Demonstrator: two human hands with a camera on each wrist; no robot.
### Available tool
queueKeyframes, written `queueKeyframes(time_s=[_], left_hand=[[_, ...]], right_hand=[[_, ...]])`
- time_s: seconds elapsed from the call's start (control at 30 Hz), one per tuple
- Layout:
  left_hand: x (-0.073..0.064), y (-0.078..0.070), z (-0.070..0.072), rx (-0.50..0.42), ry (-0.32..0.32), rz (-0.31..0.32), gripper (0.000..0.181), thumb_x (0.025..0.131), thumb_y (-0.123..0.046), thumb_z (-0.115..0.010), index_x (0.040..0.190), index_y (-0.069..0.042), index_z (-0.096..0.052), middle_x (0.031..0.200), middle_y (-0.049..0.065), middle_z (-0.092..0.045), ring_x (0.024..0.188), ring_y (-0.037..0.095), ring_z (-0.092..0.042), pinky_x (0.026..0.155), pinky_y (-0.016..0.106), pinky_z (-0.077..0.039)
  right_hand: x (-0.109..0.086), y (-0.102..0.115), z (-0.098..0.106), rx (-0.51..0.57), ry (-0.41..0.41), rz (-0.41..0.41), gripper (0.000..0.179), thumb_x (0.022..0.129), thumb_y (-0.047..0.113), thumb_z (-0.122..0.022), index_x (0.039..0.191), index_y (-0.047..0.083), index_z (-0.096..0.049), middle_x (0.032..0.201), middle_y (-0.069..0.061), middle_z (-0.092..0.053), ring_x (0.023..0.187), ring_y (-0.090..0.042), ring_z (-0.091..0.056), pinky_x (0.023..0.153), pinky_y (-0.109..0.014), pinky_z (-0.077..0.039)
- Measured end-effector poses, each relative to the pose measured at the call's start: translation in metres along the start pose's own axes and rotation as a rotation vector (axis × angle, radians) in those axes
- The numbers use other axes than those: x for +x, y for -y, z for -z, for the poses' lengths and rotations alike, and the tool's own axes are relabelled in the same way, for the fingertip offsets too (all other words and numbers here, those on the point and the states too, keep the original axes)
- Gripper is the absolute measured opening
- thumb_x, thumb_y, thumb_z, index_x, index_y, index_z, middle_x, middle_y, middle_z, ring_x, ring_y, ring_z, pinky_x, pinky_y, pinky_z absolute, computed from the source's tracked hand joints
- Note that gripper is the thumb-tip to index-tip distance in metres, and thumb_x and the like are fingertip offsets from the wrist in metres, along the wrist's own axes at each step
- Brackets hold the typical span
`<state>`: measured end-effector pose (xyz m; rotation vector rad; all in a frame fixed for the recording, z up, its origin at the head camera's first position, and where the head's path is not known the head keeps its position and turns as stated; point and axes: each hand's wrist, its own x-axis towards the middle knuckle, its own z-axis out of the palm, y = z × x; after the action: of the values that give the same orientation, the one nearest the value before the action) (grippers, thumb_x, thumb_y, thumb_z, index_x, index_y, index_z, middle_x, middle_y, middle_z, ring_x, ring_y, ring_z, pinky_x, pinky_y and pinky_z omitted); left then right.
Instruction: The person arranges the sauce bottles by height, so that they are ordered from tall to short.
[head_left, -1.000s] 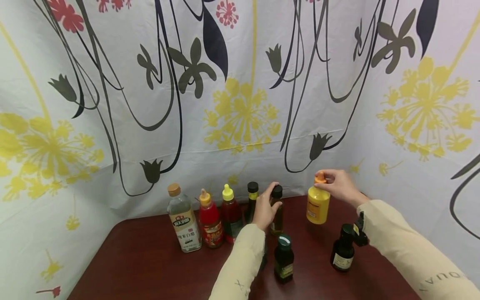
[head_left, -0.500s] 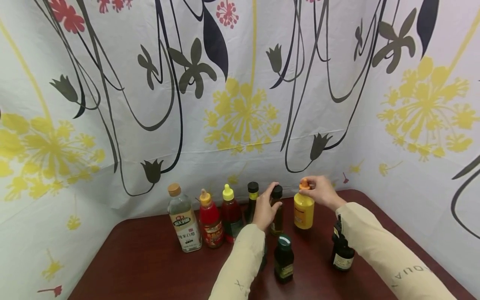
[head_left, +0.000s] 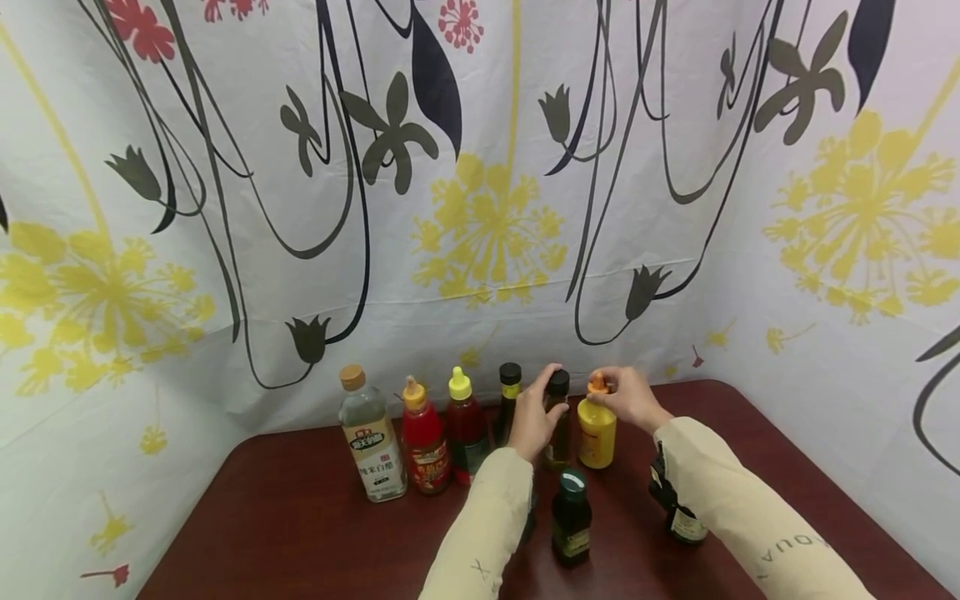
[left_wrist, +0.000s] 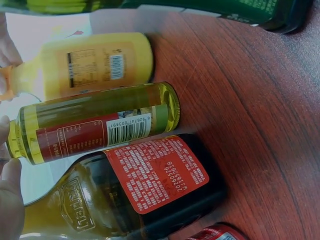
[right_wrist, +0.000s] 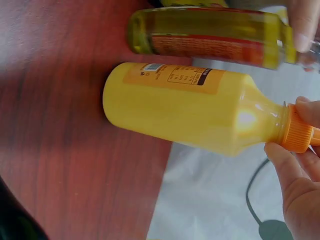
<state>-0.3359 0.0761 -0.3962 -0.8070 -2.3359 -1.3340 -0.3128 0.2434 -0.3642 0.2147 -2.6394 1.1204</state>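
Observation:
My right hand (head_left: 632, 402) pinches the orange cap of a yellow squeeze bottle (head_left: 597, 435), which stands upright at the back of the table. In the right wrist view, thumb and fingers sit around that cap and the bottle's base (right_wrist: 117, 95) is close to the tabletop. Directly left of it is a slim oil bottle (head_left: 558, 443) with a black cap. My left hand (head_left: 529, 423) holds this one by its neck, as the left wrist view shows. A narrow gap parts the two bottles (right_wrist: 215, 37) in the right wrist view.
Leftward run a dark sauce bottle (head_left: 507, 412), a yellow-capped red bottle (head_left: 467, 429), a ketchup bottle (head_left: 425, 446) and a white vinegar bottle (head_left: 375, 458). A green-capped jar (head_left: 572, 525) stands in front. Another dark bottle (head_left: 687, 527) is partly behind my right sleeve. Patterned cloth (head_left: 480, 325) hangs behind.
My right hand has carried the yellow squeeze bottle leftward and down, up beside the oil bottle. The left hand has kept its place on the oil bottle.

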Motion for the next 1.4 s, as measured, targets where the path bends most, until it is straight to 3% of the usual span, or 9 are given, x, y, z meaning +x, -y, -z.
queueKeyframes(time_s=[0.23, 0.6, 0.83, 0.93, 1.07, 1.4], left_hand=[[0.001, -0.001, 0.000, -0.006, -0.012, -0.018, 0.061, 0.073, 0.002, -0.069, 0.125, -0.019, -0.046, 0.112, 0.011, -0.058, 0.083, 0.012, -0.056, 0.069, 0.019, -0.043], [0.001, 0.000, -0.001, 0.003, 0.006, 0.013, 0.060, 0.075, -0.002, -0.069, 0.126, -0.023, -0.045, 0.109, 0.008, -0.059, 0.070, 0.008, -0.048, 0.062, 0.018, -0.039], [0.000, 0.000, 0.000, 0.009, -0.003, -0.005, 0.061, 0.074, -0.001, -0.069, 0.126, -0.021, -0.045, 0.104, 0.010, -0.060, 0.067, 0.012, -0.048, 0.060, 0.020, -0.038], [0.000, 0.000, 0.000, 0.011, -0.002, -0.006, 0.061, 0.074, -0.001, -0.069, 0.127, -0.021, -0.044, 0.107, 0.010, -0.059, 0.073, 0.012, -0.052, 0.063, 0.020, -0.040], [-0.001, 0.001, -0.002, 0.015, 0.002, -0.012, 0.062, 0.075, -0.002, -0.069, 0.128, -0.022, -0.043, 0.110, 0.010, -0.059, 0.081, 0.012, -0.055, 0.066, 0.021, -0.043], [0.000, 0.003, -0.003, 0.000, -0.001, -0.013, 0.062, 0.075, -0.001, -0.069, 0.128, -0.021, -0.043, 0.108, 0.009, -0.060, 0.074, 0.012, -0.052, 0.064, 0.021, -0.041]], right_hand=[[0.000, -0.001, -0.002, 0.017, 0.015, -0.008, 0.028, 0.081, 0.002, -0.062, 0.105, -0.010, -0.056, 0.102, -0.026, -0.057, 0.094, -0.039, -0.056, 0.072, -0.041, -0.049], [-0.001, 0.001, 0.000, 0.064, 0.058, -0.047, 0.031, 0.082, 0.003, -0.061, 0.109, -0.009, -0.053, 0.106, -0.026, -0.054, 0.098, -0.041, -0.053, 0.074, -0.041, -0.048], [0.001, 0.001, 0.005, 0.056, 0.108, -0.065, 0.038, 0.083, 0.006, -0.062, 0.116, -0.007, -0.049, 0.113, -0.027, -0.051, 0.103, -0.041, -0.050, 0.078, -0.044, -0.046], [0.002, 0.003, 0.008, 0.068, 0.128, -0.073, 0.040, 0.083, 0.007, -0.061, 0.118, -0.006, -0.048, 0.116, -0.027, -0.049, 0.107, -0.041, -0.047, 0.082, -0.046, -0.043], [0.002, 0.007, 0.015, 0.084, 0.140, -0.064, 0.042, 0.084, 0.008, -0.060, 0.121, -0.006, -0.045, 0.121, -0.029, -0.045, 0.110, -0.041, -0.044, 0.085, -0.047, -0.041], [-0.002, 0.029, 0.039, 0.112, 0.158, 0.016, 0.045, 0.086, 0.014, -0.059, 0.125, -0.002, -0.043, 0.126, -0.027, -0.041, 0.114, -0.041, -0.041, 0.085, -0.046, -0.042]])
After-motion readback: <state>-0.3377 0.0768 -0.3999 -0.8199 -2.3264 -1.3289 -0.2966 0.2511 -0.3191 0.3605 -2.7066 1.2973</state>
